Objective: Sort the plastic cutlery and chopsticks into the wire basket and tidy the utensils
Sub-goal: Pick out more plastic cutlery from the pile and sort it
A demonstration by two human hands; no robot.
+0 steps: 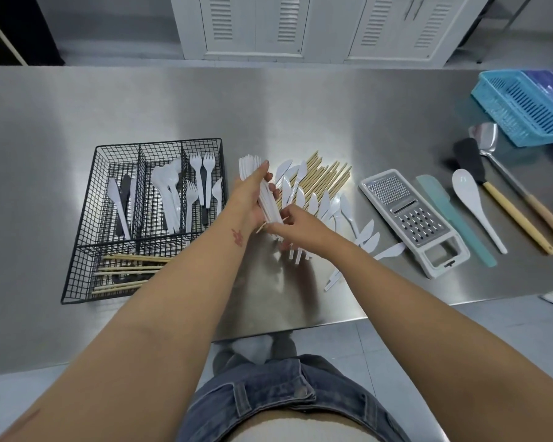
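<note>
Left hand is curled round a bundle of white forks, tines pointing away from the person, handle ends toward the right hand. The right hand's fingers pinch at those handle ends. My read: it's squaring the stack so it goes in as one lot. The bundle looks lifted off the worktop, not resting on it. Wire basket sits just left of the left hand. The compartment nearest that hand already has forks in it, so it's a short carry. Loose knives lie fanned under and right of the right hand, with loose chopsticks just beyond them. A thin stick pokes out by the left wrist, and I can't tell if it's part of the bundle.
</note>
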